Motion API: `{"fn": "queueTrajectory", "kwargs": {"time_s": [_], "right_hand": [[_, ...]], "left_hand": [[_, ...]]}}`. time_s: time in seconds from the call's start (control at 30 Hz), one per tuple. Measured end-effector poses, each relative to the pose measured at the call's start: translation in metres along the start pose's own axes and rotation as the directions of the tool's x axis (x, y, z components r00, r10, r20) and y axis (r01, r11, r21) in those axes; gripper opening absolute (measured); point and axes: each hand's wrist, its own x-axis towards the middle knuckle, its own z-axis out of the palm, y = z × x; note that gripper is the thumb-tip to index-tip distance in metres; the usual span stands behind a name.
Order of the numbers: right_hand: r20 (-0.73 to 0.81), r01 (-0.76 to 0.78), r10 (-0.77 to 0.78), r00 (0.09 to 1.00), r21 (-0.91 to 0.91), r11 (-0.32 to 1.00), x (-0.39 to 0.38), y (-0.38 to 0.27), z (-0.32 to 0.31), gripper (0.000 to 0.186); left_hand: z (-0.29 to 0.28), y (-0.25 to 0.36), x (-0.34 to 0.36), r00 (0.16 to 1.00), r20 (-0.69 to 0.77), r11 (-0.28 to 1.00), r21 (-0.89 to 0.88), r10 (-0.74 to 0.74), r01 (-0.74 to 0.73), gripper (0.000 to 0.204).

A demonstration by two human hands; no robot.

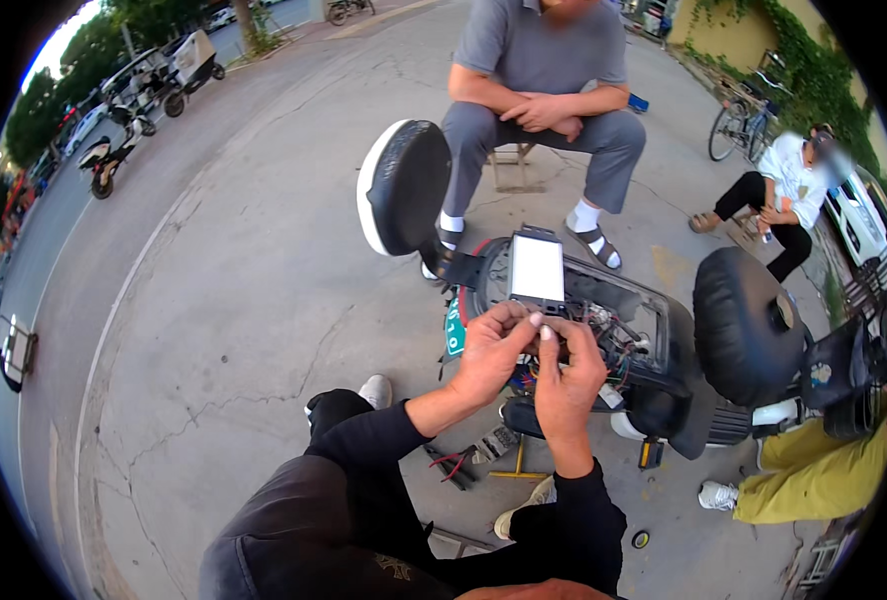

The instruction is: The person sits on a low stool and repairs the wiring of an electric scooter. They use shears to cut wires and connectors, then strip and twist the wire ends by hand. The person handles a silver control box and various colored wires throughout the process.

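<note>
My left hand [492, 352] and my right hand [570, 372] meet over the open body of an electric scooter [654, 360]. Both pinch a small dark part with wires [546, 338] between the fingertips. Just beyond the fingers a grey rectangular box with a pale top [538, 268] sticks up out of the scooter's compartment, where loose coloured wires [619, 340] lie. The scooter's seat [404, 186] is tipped up to the left.
A person in grey sits on a stool [516, 165] behind the scooter. Another crouches at the right by a bicycle [742, 122]. A leg in yellow trousers [814, 475] is at my right. Tools [484, 452] lie on the cracked concrete by my feet. Scooters [114, 150] are parked far left.
</note>
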Motion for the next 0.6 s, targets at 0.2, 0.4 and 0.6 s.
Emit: {"fn": "queueTrajectory", "kwargs": {"time_s": [0.2,0.4,0.6], "right_hand": [[-0.001,0.040,-0.040,0.999,-0.008,0.999,0.002,0.011,-0.026,0.007],[0.009,-0.008,0.008,1.000,0.016,1.000,-0.002,0.008,-0.014,0.008],[-0.004,-0.012,0.012,1.000,0.025,1.000,0.005,0.005,-0.020,0.008]], "left_hand": [[0.037,-0.011,-0.004,0.998,0.003,0.996,-0.065,-0.062,0.062,0.013],[0.024,-0.005,-0.005,0.999,-0.010,0.998,-0.046,-0.044,0.044,0.014],[0.027,-0.008,0.000,0.999,0.003,0.999,-0.027,-0.040,0.040,0.010]]}}
